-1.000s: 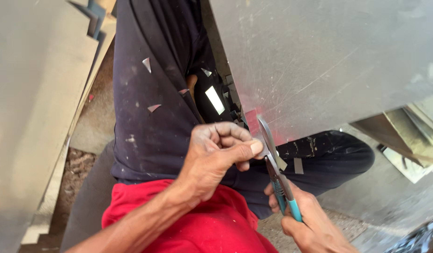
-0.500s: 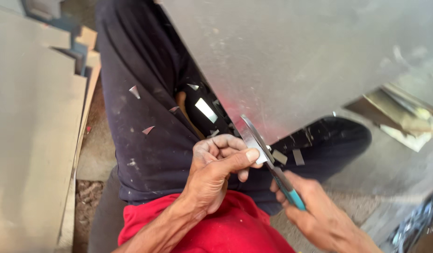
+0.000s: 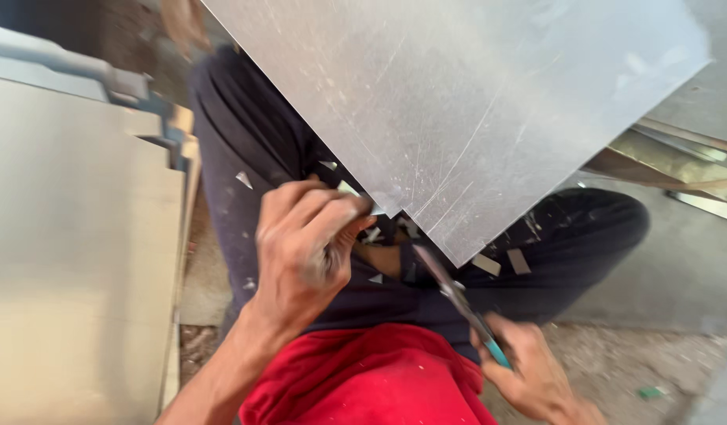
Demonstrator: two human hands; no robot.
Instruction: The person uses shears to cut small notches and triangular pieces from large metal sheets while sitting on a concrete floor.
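The metal sheet [image 3: 474, 110] is large, grey and scratched, and fills the upper centre and right of the view. It tilts down over the person's lap, with its lower corner ending just above the dark trousers [image 3: 253, 157].

The left hand [image 3: 304, 244] sits at the sheet's lower edge. Its fingers [image 3: 332, 206] are curled tight and pinch that edge near a notch; the contact point is blurred.

The right hand [image 3: 529, 374] is low at the right, closed around the teal handles of the snips [image 3: 458, 303]. The blades point up and left, and their tip lies just at the sheet's lower corner. Whether the blades are engaged in the metal cannot be told.

Small metal offcuts [image 3: 485, 264] lie scattered on the trousers. A red shirt [image 3: 363, 378] fills the bottom centre.

A stack of flat sheets [image 3: 72, 260] stands at the left. More sheet pieces [image 3: 678, 161] lie at the right, on the floor [image 3: 631, 354].
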